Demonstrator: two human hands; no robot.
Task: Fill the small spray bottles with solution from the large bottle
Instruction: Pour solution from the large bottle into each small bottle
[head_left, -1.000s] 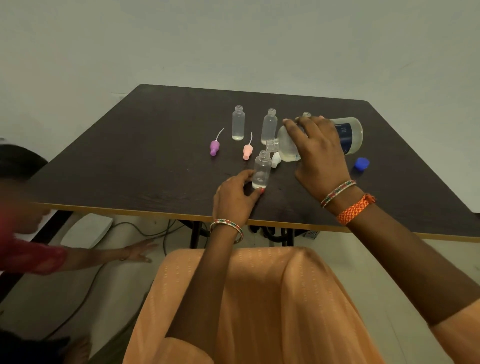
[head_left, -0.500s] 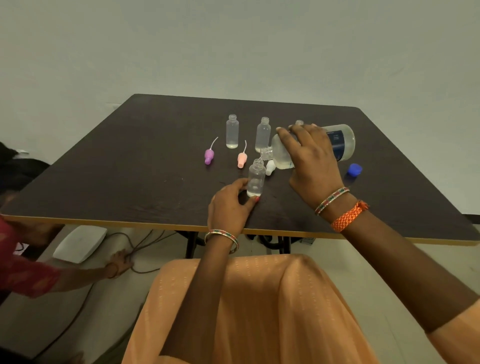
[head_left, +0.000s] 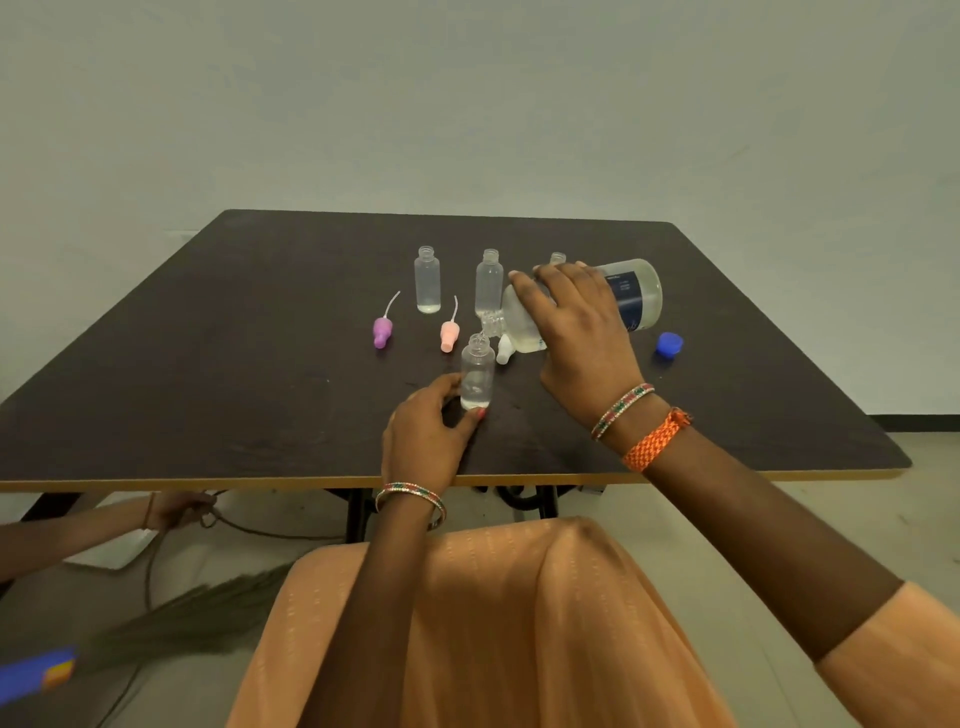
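- Clear liquid shows only as a shallow layer at the bottom of the small bottle (head_left: 477, 375) now under the pour; judged from the level, filling of this one has barely begun.
- Two further uncapped spray bottles stand upright behind it: the far-left bottle (head_left: 427, 279) holds a thin layer at its base, and the middle bottle (head_left: 489, 283) shows no level that can be read. The neck of a fourth bottle (head_left: 557, 257) shows behind the right hand; its contents are hidden.
- None of the small bottles appears full, so most of the task seems to remain. Spray tops are off: a purple one (head_left: 382, 332) and a pink one (head_left: 449, 335) lie on the dark table (head_left: 208, 364), with a white one (head_left: 504, 349) partly hidden beside the large bottle. A blue cap (head_left: 668, 344) lies apart to the right.
- Left hand (head_left: 423, 441) rests on the table near its front edge, thumb and fingers pinching the lower body of the small bottle to keep it upright.
- Right hand (head_left: 582, 332) wraps over the large bottle (head_left: 631, 291), holding it tipped nearly horizontal, its neck angled down just above the small bottle's mouth. Whether liquid is flowing cannot be told.
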